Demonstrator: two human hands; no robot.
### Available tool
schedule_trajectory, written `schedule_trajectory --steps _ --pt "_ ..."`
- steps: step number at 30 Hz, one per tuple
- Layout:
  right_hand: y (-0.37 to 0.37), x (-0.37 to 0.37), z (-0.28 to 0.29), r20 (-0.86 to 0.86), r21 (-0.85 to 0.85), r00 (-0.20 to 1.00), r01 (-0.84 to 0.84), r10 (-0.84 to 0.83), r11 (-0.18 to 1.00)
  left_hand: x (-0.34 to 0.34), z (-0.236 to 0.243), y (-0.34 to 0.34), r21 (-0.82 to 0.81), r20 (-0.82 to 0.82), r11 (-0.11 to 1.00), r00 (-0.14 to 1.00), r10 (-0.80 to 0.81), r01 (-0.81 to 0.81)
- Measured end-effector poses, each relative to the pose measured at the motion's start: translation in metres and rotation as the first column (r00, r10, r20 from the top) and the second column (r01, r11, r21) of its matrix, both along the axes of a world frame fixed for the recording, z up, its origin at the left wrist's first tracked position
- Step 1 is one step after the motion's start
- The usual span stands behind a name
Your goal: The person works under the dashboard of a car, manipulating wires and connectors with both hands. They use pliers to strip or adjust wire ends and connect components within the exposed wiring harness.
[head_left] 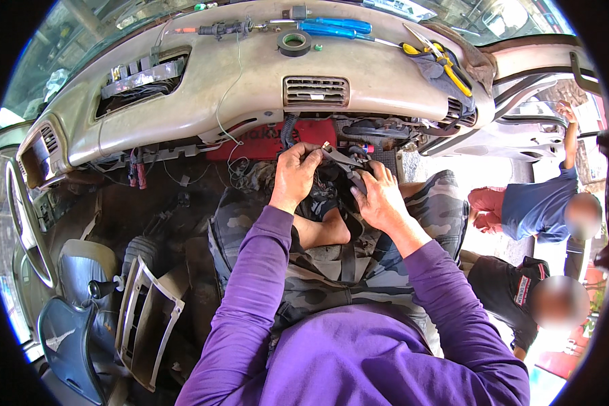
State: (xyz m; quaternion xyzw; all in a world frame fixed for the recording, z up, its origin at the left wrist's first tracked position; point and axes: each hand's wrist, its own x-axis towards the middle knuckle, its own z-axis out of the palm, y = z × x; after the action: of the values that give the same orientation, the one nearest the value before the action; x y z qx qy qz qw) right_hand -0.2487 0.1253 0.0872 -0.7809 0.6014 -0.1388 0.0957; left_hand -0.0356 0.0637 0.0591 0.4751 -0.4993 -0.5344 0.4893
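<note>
A red rectangular panel [277,141] with dark lettering sits in the upper middle of the frame, just under the beige dashboard [250,88]. Directly below it, the left hand [295,174] has its fingers [309,154] curled closed around a bundle of dark wires [328,183]. The right hand [380,197] is just beside it, fingers bent and closed on a grey pair of pliers [342,160], whose tip touches the same bundle. On top of the dashboard lie a roll of black tape [294,42], a blue screwdriver [335,28] and yellow-handled cutters [440,59] at the upper right.
</note>
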Motion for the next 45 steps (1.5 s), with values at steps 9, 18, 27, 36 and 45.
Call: schedule_trajectory --steps 9,18,27,36,45 --pt "-0.002 -0.001 0.007 0.009 0.139 1.000 0.006 -0.007 0.990 -0.001 -0.004 0.000 -0.048 0.101 0.999 0.995 0.024 -0.019" --pt "-0.003 -0.005 0.003 -0.059 0.036 0.998 -0.010 0.012 0.999 -0.006 -0.004 0.001 -0.011 -0.044 1.000 0.999 0.026 -0.026" --pt "-0.005 -0.004 0.009 -0.032 0.165 0.999 0.010 -0.005 0.986 -0.008 -0.007 0.002 -0.039 -0.019 0.998 0.998 0.057 -0.058" --pt "-0.004 -0.004 0.011 -0.099 0.119 0.995 0.010 0.002 0.993 -0.013 -0.002 0.005 -0.052 0.029 0.994 0.995 0.095 -0.093" --pt "-0.003 -0.006 0.007 -0.082 0.107 0.996 -0.011 0.019 0.994 -0.016 -0.002 0.005 -0.008 -0.074 0.996 0.993 0.093 -0.093"
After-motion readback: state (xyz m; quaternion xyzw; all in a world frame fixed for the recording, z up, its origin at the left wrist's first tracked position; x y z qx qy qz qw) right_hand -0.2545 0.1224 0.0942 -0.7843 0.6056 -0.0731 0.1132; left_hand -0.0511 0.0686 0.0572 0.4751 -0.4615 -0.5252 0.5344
